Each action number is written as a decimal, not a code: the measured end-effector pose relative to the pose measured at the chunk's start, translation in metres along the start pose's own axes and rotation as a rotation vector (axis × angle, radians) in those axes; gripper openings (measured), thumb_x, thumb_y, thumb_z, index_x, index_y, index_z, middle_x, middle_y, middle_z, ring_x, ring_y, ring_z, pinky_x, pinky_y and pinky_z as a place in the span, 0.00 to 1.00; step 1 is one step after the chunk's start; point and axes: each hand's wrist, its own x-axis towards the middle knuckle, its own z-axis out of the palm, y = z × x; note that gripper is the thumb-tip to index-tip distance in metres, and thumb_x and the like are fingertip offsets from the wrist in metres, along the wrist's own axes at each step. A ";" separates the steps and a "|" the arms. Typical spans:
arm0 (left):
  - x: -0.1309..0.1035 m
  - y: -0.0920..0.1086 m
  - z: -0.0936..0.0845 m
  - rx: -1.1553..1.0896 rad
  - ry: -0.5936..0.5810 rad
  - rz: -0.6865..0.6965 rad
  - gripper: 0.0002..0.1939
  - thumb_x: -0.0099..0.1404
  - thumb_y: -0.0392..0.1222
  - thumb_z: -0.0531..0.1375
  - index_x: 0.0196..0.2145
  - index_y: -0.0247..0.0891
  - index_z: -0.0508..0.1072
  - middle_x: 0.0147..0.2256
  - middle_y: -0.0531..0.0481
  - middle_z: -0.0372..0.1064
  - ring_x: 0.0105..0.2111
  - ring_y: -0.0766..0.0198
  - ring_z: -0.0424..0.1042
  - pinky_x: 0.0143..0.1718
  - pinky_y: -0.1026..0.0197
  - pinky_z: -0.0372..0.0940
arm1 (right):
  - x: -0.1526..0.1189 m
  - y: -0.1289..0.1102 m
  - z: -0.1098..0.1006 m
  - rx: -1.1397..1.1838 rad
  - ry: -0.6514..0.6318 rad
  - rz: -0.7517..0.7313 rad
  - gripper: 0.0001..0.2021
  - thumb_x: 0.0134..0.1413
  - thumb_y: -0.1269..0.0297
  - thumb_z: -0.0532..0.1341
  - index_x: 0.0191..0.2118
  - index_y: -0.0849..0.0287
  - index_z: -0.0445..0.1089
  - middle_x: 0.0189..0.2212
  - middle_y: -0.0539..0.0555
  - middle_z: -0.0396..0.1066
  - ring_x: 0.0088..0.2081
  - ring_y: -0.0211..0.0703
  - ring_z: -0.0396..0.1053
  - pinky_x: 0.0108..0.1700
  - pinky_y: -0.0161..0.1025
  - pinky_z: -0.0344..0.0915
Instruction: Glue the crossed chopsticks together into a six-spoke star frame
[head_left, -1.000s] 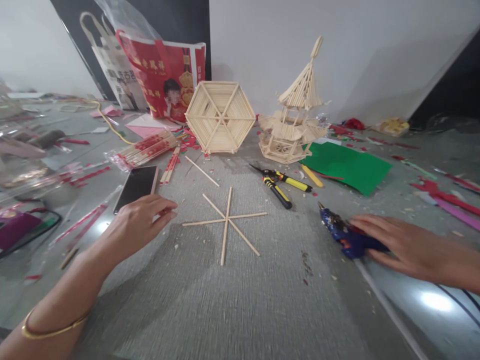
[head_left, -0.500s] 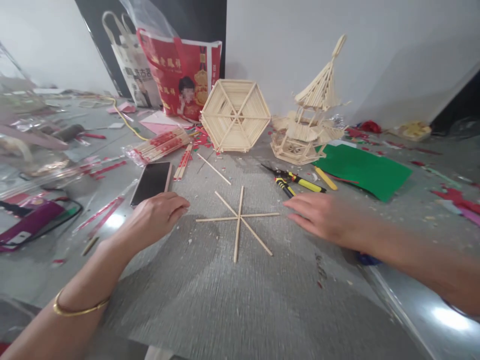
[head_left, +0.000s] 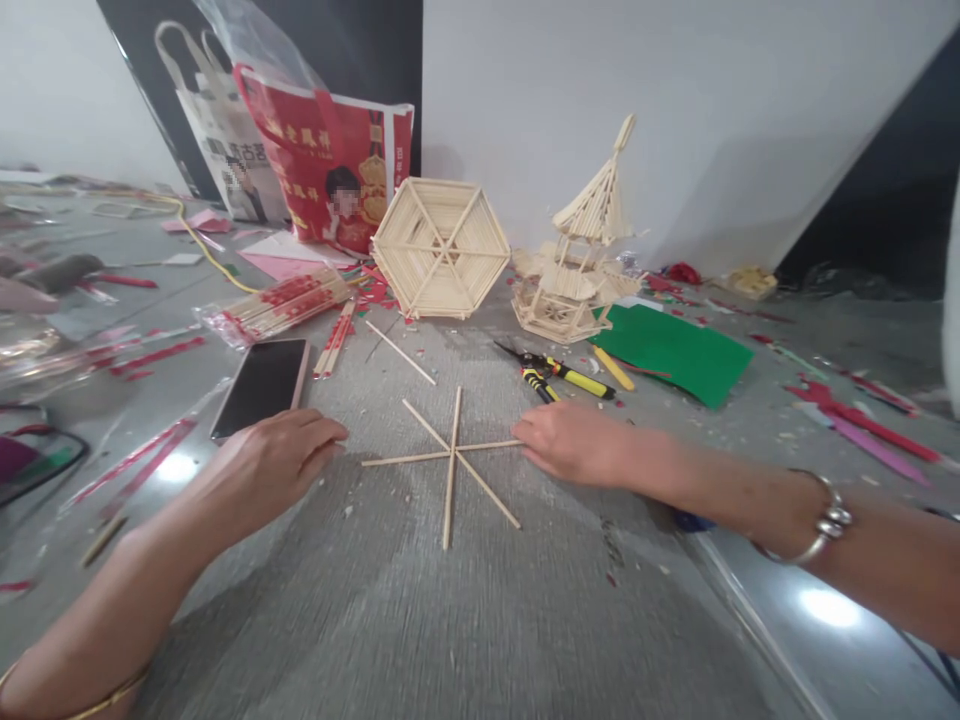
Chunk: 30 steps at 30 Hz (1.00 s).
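Three thin wooden sticks [head_left: 453, 500] cross at their middles in a six-armed star on the grey surface. My right hand [head_left: 574, 443] is at the tip of the star's right arm, its fingers closed around that end. To the left of the star, my left hand [head_left: 281, 452] rests with fingers loosely curled together, apart from the sticks, and nothing shows in it. Just behind that hand lies a phone [head_left: 262, 385]. Black and yellow pliers [head_left: 551, 370] lie beyond my right hand. A loose stick [head_left: 401, 352] lies behind the star.
At the back stand a hexagonal stick lattice [head_left: 442, 250] and a stick pagoda model [head_left: 581, 250]. A green sheet [head_left: 675, 350] and yellow-handled tool [head_left: 613, 368] lie right. Packaged chopsticks [head_left: 281, 305], a red bag [head_left: 330, 170] and scraps are at the left.
My right hand has moved in to the star's right arm and closed on its end. My left hand keeps its curled pose beside the phone. The camera view has shifted.
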 end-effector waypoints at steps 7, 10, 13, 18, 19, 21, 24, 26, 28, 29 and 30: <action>0.000 -0.001 0.003 0.020 -0.020 0.012 0.18 0.70 0.45 0.45 0.39 0.41 0.73 0.38 0.48 0.74 0.38 0.59 0.72 0.39 0.58 0.65 | 0.005 0.001 -0.005 -0.021 -0.043 0.003 0.10 0.60 0.74 0.52 0.39 0.65 0.71 0.35 0.59 0.73 0.33 0.42 0.69 0.31 0.38 0.53; 0.001 -0.005 0.008 0.019 0.034 0.039 0.19 0.69 0.45 0.44 0.38 0.40 0.74 0.37 0.48 0.74 0.36 0.59 0.73 0.36 0.59 0.65 | 0.008 0.002 -0.001 -0.043 -0.031 -0.027 0.10 0.59 0.75 0.53 0.39 0.66 0.71 0.35 0.59 0.73 0.33 0.41 0.68 0.31 0.38 0.53; 0.000 -0.009 0.012 0.023 0.071 0.060 0.18 0.69 0.45 0.45 0.37 0.40 0.74 0.35 0.48 0.73 0.35 0.60 0.73 0.36 0.59 0.65 | 0.011 0.004 0.003 -0.063 -0.010 -0.053 0.10 0.59 0.75 0.53 0.38 0.66 0.71 0.33 0.59 0.72 0.31 0.40 0.67 0.29 0.38 0.51; -0.001 -0.011 0.013 0.024 0.082 0.089 0.17 0.70 0.44 0.46 0.38 0.40 0.74 0.35 0.49 0.73 0.34 0.61 0.73 0.35 0.60 0.64 | 0.011 0.005 0.007 -0.085 0.023 -0.072 0.09 0.58 0.76 0.53 0.37 0.65 0.71 0.30 0.58 0.71 0.28 0.39 0.64 0.28 0.39 0.48; -0.001 -0.011 0.013 0.027 0.085 0.093 0.17 0.70 0.44 0.46 0.38 0.40 0.74 0.35 0.49 0.73 0.34 0.61 0.73 0.35 0.60 0.64 | 0.011 0.005 0.007 -0.088 0.027 -0.074 0.09 0.58 0.76 0.53 0.37 0.65 0.71 0.30 0.58 0.71 0.28 0.39 0.64 0.28 0.39 0.47; -0.001 -0.011 0.014 0.035 0.087 0.099 0.17 0.70 0.43 0.45 0.38 0.40 0.73 0.35 0.49 0.73 0.35 0.61 0.73 0.35 0.59 0.64 | 0.011 0.006 0.008 -0.094 0.031 -0.076 0.10 0.59 0.75 0.53 0.37 0.65 0.71 0.30 0.57 0.71 0.28 0.39 0.64 0.28 0.39 0.47; 0.000 -0.011 0.015 0.049 0.085 0.102 0.17 0.70 0.43 0.45 0.39 0.40 0.73 0.35 0.49 0.73 0.35 0.60 0.73 0.35 0.59 0.65 | 0.012 0.005 0.007 -0.101 0.004 -0.069 0.10 0.58 0.76 0.53 0.38 0.65 0.71 0.30 0.58 0.71 0.28 0.39 0.64 0.27 0.39 0.46; 0.000 -0.011 0.015 0.055 0.087 0.106 0.17 0.70 0.43 0.45 0.38 0.40 0.73 0.35 0.49 0.73 0.34 0.61 0.73 0.35 0.59 0.65 | 0.012 0.004 0.005 -0.104 -0.021 -0.062 0.09 0.58 0.77 0.53 0.38 0.65 0.71 0.31 0.58 0.72 0.29 0.39 0.64 0.28 0.38 0.47; 0.000 -0.011 0.014 0.057 0.088 0.112 0.17 0.70 0.42 0.46 0.38 0.39 0.73 0.35 0.49 0.73 0.34 0.61 0.73 0.35 0.59 0.65 | 0.012 0.003 0.003 -0.105 -0.032 -0.062 0.10 0.58 0.77 0.53 0.38 0.66 0.71 0.32 0.58 0.72 0.30 0.39 0.65 0.28 0.38 0.47; 0.000 -0.011 0.014 0.058 0.091 0.114 0.17 0.70 0.42 0.46 0.38 0.39 0.73 0.35 0.49 0.73 0.35 0.61 0.73 0.35 0.59 0.65 | 0.012 0.003 0.002 -0.104 -0.036 -0.064 0.10 0.59 0.77 0.53 0.38 0.66 0.71 0.32 0.58 0.72 0.30 0.39 0.65 0.28 0.38 0.48; 0.000 -0.011 0.014 0.059 0.093 0.118 0.16 0.69 0.42 0.46 0.38 0.39 0.73 0.35 0.49 0.73 0.35 0.61 0.73 0.35 0.59 0.65 | 0.012 0.002 0.000 -0.103 -0.041 -0.068 0.10 0.59 0.77 0.52 0.38 0.66 0.71 0.32 0.58 0.72 0.30 0.39 0.65 0.28 0.38 0.48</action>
